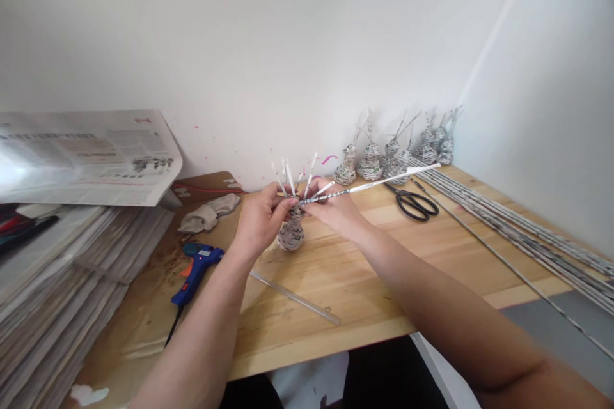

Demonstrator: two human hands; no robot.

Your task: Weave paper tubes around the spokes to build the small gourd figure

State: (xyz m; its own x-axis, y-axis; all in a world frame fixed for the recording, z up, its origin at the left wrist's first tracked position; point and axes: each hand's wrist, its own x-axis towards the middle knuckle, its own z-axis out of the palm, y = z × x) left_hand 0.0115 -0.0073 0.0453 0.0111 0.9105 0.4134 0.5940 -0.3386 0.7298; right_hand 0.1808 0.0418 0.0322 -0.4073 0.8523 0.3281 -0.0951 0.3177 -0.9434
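A small gourd-shaped weaving of newspaper point(291, 236) hangs just over the table, several white paper ends fanning up from its top. My left hand point(261, 214) is closed on its neck from the left, thumb pressed near the front. From the other side my right hand point(333, 209) is closed at the same neck, around a rolled paper stick point(384, 180) that stretches out to the right across the hand. Some fingertips are hidden behind the weaving.
A blue glue gun point(196, 271) and a clear glue stick point(297, 297) lie near my left arm. Black scissors point(417, 204) rest at right, beside long paper sticks point(508, 230). Finished woven gourds point(370, 163) line the wall. Newspaper stacks point(96, 268) and a crumpled glove point(208, 213) are at left.
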